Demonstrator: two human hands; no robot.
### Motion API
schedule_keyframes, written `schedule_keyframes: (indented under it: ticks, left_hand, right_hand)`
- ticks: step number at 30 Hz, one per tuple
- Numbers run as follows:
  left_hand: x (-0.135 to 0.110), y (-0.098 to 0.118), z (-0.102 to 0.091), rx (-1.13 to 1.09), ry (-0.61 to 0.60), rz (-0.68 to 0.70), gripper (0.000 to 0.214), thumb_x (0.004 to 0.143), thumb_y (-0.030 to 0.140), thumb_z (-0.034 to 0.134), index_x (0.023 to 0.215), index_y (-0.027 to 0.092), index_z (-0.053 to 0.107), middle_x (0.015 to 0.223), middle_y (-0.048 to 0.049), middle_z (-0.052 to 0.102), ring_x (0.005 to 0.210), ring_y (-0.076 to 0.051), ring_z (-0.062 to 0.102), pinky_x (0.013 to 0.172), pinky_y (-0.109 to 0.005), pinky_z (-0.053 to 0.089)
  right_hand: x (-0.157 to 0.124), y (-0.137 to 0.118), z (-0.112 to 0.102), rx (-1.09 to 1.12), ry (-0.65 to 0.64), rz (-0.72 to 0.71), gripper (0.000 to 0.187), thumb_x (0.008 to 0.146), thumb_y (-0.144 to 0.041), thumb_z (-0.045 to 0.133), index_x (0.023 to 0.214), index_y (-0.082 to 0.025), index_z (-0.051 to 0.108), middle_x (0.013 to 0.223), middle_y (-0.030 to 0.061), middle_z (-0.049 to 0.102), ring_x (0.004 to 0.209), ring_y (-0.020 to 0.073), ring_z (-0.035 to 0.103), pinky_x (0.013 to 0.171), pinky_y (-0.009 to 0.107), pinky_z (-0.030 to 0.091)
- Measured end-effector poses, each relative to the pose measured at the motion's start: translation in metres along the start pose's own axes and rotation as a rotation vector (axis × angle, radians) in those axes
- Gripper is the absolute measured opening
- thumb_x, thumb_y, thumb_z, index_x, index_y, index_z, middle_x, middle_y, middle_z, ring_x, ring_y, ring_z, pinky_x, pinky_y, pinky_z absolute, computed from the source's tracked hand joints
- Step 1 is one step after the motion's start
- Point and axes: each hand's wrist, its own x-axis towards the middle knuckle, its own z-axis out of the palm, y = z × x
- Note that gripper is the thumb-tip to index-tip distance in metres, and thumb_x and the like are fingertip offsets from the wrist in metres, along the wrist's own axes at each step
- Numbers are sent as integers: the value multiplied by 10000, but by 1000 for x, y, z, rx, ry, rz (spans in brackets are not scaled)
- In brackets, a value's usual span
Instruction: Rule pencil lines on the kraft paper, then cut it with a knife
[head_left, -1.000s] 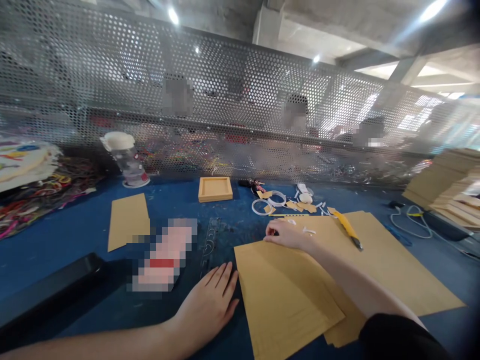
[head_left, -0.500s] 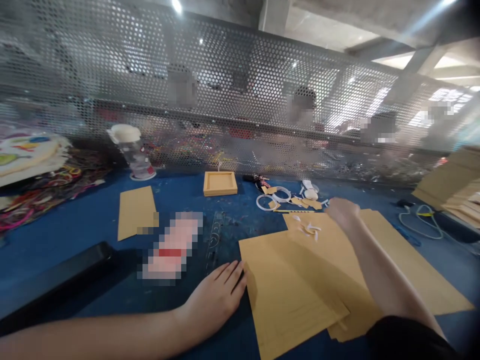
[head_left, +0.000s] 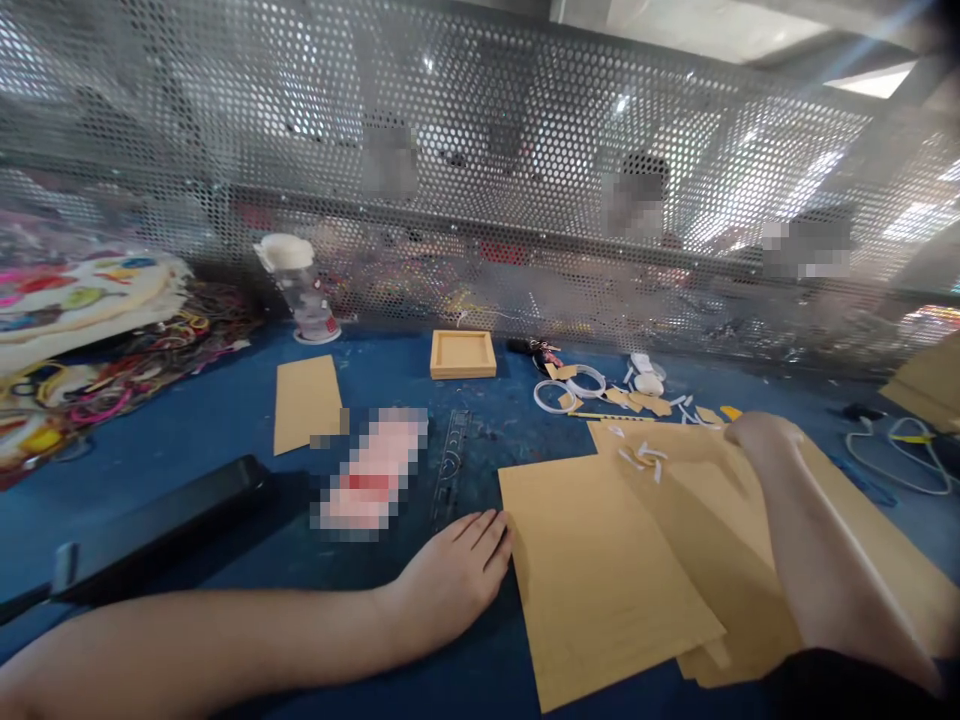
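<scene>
My left hand (head_left: 450, 580) lies flat and open on the blue table (head_left: 187, 440), fingertips touching the left edge of a brown paper sheet (head_left: 600, 560). This sheet tops a loose pile of larger brown sheets (head_left: 862, 520). My right hand (head_left: 757, 435) reaches over the pile's far edge, curled shut over a yellow utility knife (head_left: 731, 412); only the knife's yellow end shows beside the hand. Small white paper scraps (head_left: 641, 455) lie on the pile just left of that hand.
Beyond the pile lie white rings (head_left: 559, 395) and brown offcuts. Farther back are a small wooden tray (head_left: 463, 353), a lidded bottle (head_left: 300, 285) and a narrow brown sheet (head_left: 306, 400). A black bar (head_left: 165, 525) lies left, cables (head_left: 900, 450) right. People sit behind a perforated metal screen (head_left: 487, 180).
My right hand has moved from the near sheet's top edge rightward and away, onto the yellow knife. My left hand stayed flat. The view tipped down and left.
</scene>
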Motion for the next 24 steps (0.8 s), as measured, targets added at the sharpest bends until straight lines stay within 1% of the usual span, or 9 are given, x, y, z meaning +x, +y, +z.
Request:
schedule_keyframes:
  ticks: [4,6,9,10,12,15,19,21,24]
  left_hand:
    - [0,0,0,-10,-27,1,350,949,182,484,1260,54,579,1305,-186,590,1196,-263,573,1011,-363,403]
    - [-1,-1,0,-17,-44,1,356,954,191,473,1271,62,572,1317,-186,580,1209,-258,563,1014,-363,401]
    - [-1,-1,-1,-21,-63,1,358,960,202,460,1271,64,572,1325,-186,575,1219,-257,555,1011,-362,406]
    - [-1,-1,-1,-20,-67,2,359,958,198,463,1269,58,573,1322,-192,575,1218,-261,557,1009,-364,409]
    - [0,-1,-2,-17,-72,7,361,953,186,473,1269,42,573,1312,-203,579,1210,-272,563,1003,-371,417]
    - [1,-1,-4,-11,-81,16,365,961,184,466,1273,26,573,1309,-209,579,1188,-289,580,986,-382,436]
    - [2,-2,-7,-11,-106,-6,383,1001,213,396,1264,5,581,1302,-214,581,1177,-302,587,975,-397,451]
    - [3,-2,-10,-15,-130,-30,402,1007,211,372,1271,-19,568,1313,-236,563,1204,-318,565,989,-418,441]
    - [1,1,-18,-18,-172,-51,405,999,173,357,1282,-43,549,1330,-262,536,1235,-330,537,998,-428,429]
  right_hand:
    - [-3,6,-42,-40,-115,105,324,698,-283,775,894,-28,734,838,305,658,861,371,647,603,436,370]
    - [-21,6,-68,101,-104,-89,297,748,-376,729,842,-94,725,849,248,675,773,285,626,607,410,367]
    - [-66,0,-97,715,-16,-408,168,754,-245,689,910,-191,717,719,71,651,592,140,538,562,324,367]
    - [-84,-4,-103,912,-47,-479,196,738,-259,696,927,-211,719,656,34,608,531,118,491,513,301,340]
    - [-118,-13,-108,1182,-281,-566,230,686,-302,739,904,-236,708,523,-20,505,424,100,410,417,263,262]
    - [-160,-26,-102,1359,-672,-499,291,642,-329,725,914,-238,678,532,6,547,375,114,425,361,255,232]
    - [-205,-28,-75,1491,-953,-390,335,613,-333,712,930,-249,644,551,2,541,426,128,440,393,252,276]
    - [-226,-24,-58,1535,-969,-350,298,616,-381,723,868,-255,627,516,-34,442,428,113,358,392,236,230]
    - [-255,-19,-37,1639,-778,-248,274,657,-457,712,683,-260,523,492,-90,218,417,95,146,390,229,151]
